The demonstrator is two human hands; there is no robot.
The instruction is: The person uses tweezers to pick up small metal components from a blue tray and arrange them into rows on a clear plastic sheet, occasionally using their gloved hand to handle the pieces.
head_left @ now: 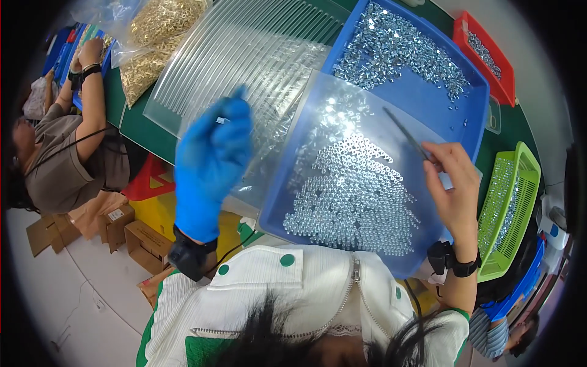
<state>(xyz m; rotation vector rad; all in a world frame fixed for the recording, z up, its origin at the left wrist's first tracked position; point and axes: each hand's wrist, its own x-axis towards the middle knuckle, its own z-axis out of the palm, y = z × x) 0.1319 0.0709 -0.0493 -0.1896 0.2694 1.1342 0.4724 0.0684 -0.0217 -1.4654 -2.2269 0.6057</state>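
My left hand [217, 144], in a blue glove, is raised over the ribbed clear plastic sheet [244, 67]. Its fingers are curled and blurred by motion, and a small silvery metal piece [222, 120] shows at them. Bare, my right hand [454, 177] pinches a slim dark grey stick-like tool [405, 131], whose exact kind I cannot make out. The tool slants over a blue tray [275, 208] with a translucent sheet in it. Many small shiny metal parts [351, 208] stand in close rows on that sheet, with a looser heap of them [342, 110] behind.
Behind stands a larger blue bin [422, 113] of loose metal parts. A red bin [489, 61] and a green basket [507, 214] are at the right. Bags of gold-coloured parts [156, 55] lie back left. Another person [79, 134] works at the left; cardboard boxes [147, 244] sit below.
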